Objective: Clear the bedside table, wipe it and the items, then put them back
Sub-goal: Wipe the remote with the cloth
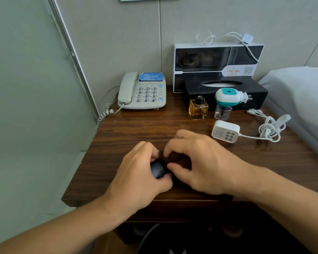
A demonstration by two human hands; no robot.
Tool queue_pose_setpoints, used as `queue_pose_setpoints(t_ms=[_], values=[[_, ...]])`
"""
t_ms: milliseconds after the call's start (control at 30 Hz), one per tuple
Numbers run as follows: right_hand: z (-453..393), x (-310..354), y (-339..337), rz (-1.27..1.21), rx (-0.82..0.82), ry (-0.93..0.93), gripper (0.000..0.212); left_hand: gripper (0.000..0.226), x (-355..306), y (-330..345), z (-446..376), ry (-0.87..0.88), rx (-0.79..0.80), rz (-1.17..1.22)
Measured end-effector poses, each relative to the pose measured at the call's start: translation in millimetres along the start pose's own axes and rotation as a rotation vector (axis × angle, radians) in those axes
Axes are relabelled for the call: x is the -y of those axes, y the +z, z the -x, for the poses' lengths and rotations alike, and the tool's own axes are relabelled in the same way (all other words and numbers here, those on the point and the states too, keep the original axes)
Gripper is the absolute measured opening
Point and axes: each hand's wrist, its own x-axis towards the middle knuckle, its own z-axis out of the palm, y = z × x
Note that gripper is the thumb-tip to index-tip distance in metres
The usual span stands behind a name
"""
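Bedside surface (128,129), dark wood grain, and it's busy along the back and right, so judging by that the clearing has barely got going, or the items are already going back; one moment can't settle which. Front and centre, both hands meet over a small dark ribbed cylinder (157,171), some kind of cap or little jar, hard to tell. Left hand (141,173) has its grip curled round it, thumb underneath, fingers over the top. Right hand (196,162) comes in from the other side, fingertips pinching something dark brown just beside the cylinder, too blurred to name, possibly a cloth, so this could be an item being wiped. No cloth is plainly visible, mind. Behind them: a grey telephone (142,90) at the back left with its coiled cord trailing off the edge, a black tissue box (226,92) against a black-and-white box (217,61) at the wall, an amber perfume bottle (198,108) just in front, a teal-and-white plug-in vaporiser (228,101) beside it, and a white charger (226,132) with its cable (269,128) coiled toward the bed (301,92). If clearing is the stage, all of those are left to lift off, then the wipe, then the return.
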Motion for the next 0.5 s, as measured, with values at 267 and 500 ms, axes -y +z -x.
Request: queue_pose_setpoints(t_ms=[267, 500], values=[[2, 0, -3, -0.053, 0.006, 0.022, 0.016, 0.038, 1, 0, -2, 0.04, 0.0, -0.005], [1, 3, 2, -0.007, -0.036, 0.046, 0.016, 0.039, 2, 0, -2, 0.074, -0.016, -0.013]])
